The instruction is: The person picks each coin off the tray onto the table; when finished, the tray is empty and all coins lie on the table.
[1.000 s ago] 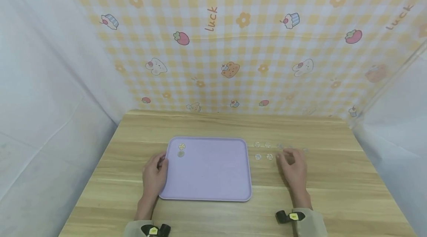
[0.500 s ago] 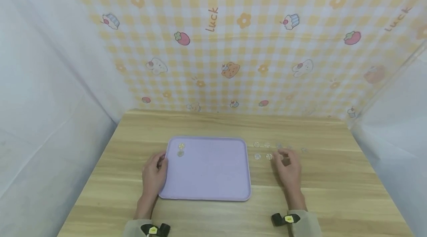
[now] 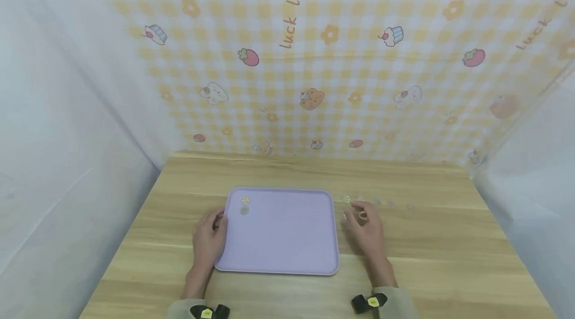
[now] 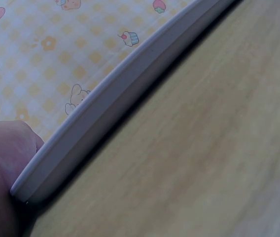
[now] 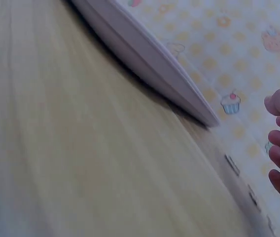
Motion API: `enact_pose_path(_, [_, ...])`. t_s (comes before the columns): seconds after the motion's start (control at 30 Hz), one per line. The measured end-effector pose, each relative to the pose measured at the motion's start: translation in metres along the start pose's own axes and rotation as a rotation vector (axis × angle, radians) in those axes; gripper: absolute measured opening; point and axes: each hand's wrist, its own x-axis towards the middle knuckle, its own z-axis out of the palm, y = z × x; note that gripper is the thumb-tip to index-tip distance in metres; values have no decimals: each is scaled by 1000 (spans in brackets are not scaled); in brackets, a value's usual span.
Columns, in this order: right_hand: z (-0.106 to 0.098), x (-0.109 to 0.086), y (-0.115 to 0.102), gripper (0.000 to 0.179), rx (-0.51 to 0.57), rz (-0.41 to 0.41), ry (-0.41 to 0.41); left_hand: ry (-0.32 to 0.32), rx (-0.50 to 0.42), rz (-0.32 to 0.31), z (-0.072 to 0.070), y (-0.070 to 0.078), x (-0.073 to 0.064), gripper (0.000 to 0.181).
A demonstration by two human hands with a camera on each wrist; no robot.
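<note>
In the head view my left hand grips the left rim of a shallow lilac tray; the left wrist view has the hand at the tray's rim. Two small coin-like discs, a gold one and a duller one, lie in its upper left corner. My right hand hovers right of the tray over the lower row of discs, fingers loosely bent and thumb apart. A pale-rimmed disc shows between thumb and fingers; another is partly hidden. No held thing shows beside the fingers in the right wrist view.
Several more clear or silvery discs form an upper row on the wooden table, right of the tray. A yellow checked cloth hangs behind the table, with white sheets at the sides. Both wrists wear black cameras.
My right hand has moved left toward the tray, from the right part of the disc rows to above the lower row's left discs. The left hand stays at the tray's rim.
</note>
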Motion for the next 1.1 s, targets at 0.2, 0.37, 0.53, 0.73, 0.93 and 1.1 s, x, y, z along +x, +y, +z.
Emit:
enact_pose_path(0.2, [27,10,-21,30,50,-51,-62,-6,-9,-4,0,2,2,25])
enact_pose_path(0.37, [52,13,-40,32,57,-116,-111,-13,-3,-16,1,1,0,25])
enact_pose_path(0.53, [78,15,-54,30,76,-143,-143,-5,-5,-6,1,0,0,25])
enact_pose_path(0.73, [106,17,-71,28,98,-154,-209,6,-24,14,-1,0,0,25])
enact_pose_path(0.93, [132,12,-82,27,75,-151,-280,0,-23,1,-2,0,-1,25])
enact_pose_path(1.1, [153,-2,-92,26,39,-207,-328,-4,-24,-5,-2,0,0,26])
